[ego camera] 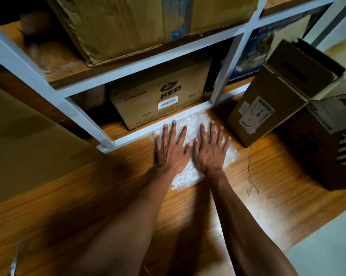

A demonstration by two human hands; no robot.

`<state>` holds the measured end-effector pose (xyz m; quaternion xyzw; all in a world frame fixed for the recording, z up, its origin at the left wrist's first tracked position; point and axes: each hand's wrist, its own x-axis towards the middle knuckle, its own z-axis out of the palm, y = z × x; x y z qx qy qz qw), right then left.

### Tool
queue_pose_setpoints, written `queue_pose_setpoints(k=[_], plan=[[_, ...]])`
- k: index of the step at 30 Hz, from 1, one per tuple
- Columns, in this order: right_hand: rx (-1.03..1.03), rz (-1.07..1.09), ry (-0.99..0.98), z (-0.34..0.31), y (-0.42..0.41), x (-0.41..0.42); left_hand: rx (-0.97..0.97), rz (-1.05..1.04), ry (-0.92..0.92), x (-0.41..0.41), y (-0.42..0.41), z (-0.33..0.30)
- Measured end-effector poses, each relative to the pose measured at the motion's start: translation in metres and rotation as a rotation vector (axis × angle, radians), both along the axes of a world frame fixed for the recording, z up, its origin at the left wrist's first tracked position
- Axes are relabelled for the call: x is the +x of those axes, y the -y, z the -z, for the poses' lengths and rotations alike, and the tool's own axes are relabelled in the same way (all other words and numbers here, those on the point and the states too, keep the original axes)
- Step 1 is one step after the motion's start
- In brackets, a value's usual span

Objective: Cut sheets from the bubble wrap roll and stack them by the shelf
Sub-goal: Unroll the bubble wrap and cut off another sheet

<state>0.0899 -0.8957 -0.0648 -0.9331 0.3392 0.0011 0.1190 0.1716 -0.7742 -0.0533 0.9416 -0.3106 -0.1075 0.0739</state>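
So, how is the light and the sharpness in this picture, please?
Head view: bright light falls on the bubble wrap and the floor to its right; the arms cast dark shadows on the floor; the picture's left side is dim; the wide lens bends the shelf frame; edges look slightly blurred.

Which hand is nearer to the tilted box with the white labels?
Right. The right hand lies flat on the bubble wrap, closer to the tilted box; the left hand lies beside it, farther away.

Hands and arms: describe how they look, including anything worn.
Both are bare. The left hand and right hand wear no gloves, rings or watch, and both forearms are uncovered, with no sleeve in view. Nails are short and unpainted.
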Motion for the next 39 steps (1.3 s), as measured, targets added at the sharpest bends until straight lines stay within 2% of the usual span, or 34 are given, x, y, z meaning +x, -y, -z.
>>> queue_pose_setpoints(k=[4, 9, 11, 13, 16, 19, 22, 27, 31, 35, 39], plan=[[0.075, 0.015, -0.070, 0.009, 0.001, -0.006, 0.077, 0.034, -0.064, 0.005, -0.004, 0.012], [0.090, 0.001, -0.075, -0.001, 0.001, -0.005, 0.027, 0.029, -0.049, 0.005, -0.006, 0.007], [0.034, 0.043, -0.005, -0.006, 0.003, -0.008, -0.057, -0.062, 0.025, -0.005, -0.012, 0.002], [-0.051, 0.154, 0.082, -0.011, 0.003, -0.011, -0.171, -0.257, 0.052, -0.025, -0.020, -0.001], [-0.049, 0.313, 0.149, -0.012, 0.006, -0.020, -0.384, -0.483, -0.033, -0.060, -0.030, 0.005], [0.039, 0.255, 0.168, -0.006, 0.004, -0.031, -0.556, -0.495, -0.142, -0.087, -0.030, 0.012], [0.089, 0.212, 0.286, -0.004, 0.000, -0.039, -0.669, -0.524, -0.265, -0.099, -0.018, 0.004], [0.196, 0.315, 0.354, -0.012, 0.009, -0.045, -0.705, -0.618, -0.220, -0.097, -0.022, 0.003], [0.256, 0.224, 0.356, -0.009, 0.010, -0.049, -0.691, -0.598, -0.275, -0.102, -0.021, 0.001], [0.192, 0.251, 0.390, -0.013, 0.014, -0.053, -0.695, -0.639, -0.288, -0.098, -0.017, -0.015], [0.154, 0.165, 0.336, -0.020, 0.025, -0.051, -0.706, -0.694, -0.272, -0.077, -0.029, -0.010]])
